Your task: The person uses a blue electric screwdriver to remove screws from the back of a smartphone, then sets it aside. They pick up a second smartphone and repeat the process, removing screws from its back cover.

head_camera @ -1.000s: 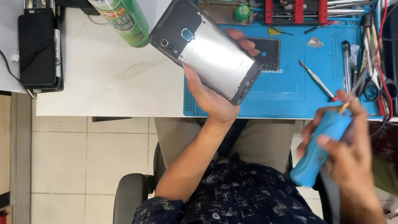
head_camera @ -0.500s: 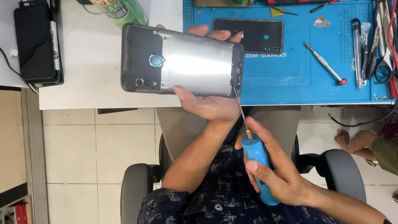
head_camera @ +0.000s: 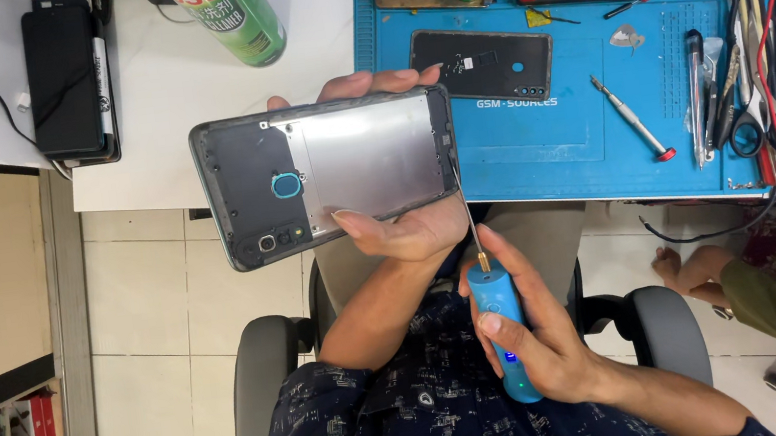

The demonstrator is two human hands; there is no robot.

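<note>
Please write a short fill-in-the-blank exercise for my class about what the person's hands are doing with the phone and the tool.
1. The left hand holds an opened ____ with its back cover off.
2. The right hand grips a ____ electric screwdriver.
3. The screwdriver's tip meets the phone at its ____ edge in the picture.
4. A green spray can lies on the ____ table.

Missing words: phone; blue; right; white

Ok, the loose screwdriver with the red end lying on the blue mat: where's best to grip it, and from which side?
Probably by the thin metal shaft of the screwdriver, mid-length, pinched from above across its width. It lies flat and diagonal on the blue mat with bare mat on both sides. Coming from the phone back cover side looks safer, since tweezers and scissors crowd the other side.
</note>
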